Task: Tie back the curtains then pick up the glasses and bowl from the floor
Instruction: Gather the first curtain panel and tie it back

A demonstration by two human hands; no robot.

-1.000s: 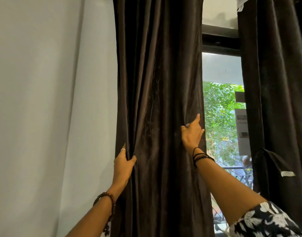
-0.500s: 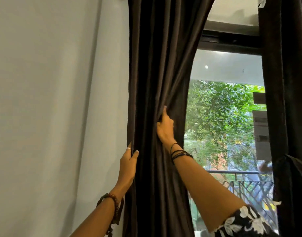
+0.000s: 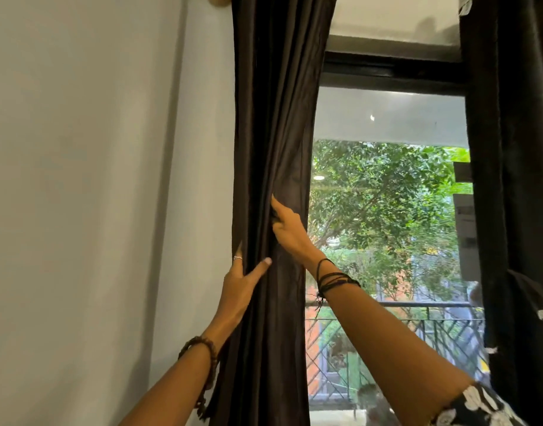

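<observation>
Gathered against the pale wall [image 3: 79,179] beside the window [image 3: 386,210], dark brown left curtain [image 3: 276,118], pinched at its outer edge by left hand [image 3: 239,287] and gripped in its folds by right hand [image 3: 287,230]; second curtain [image 3: 515,149] at right.

a single head-worn wide-angle camera is supplying the only view, so no second view is sharing any part of the scene. it is looking forward and tilting upward from below arm height, with both forearms entering from the bottom edge. it is facing a window [image 3: 386,210] and sitting close to the left curtain [image 3: 273,149], which is filling the centre of the frame from top to bottom. the wall [image 3: 95,179] is occupying the left third, and the right curtain [image 3: 515,179] is running along the right edge. straight lines are bowing slightly near the borders.
</observation>
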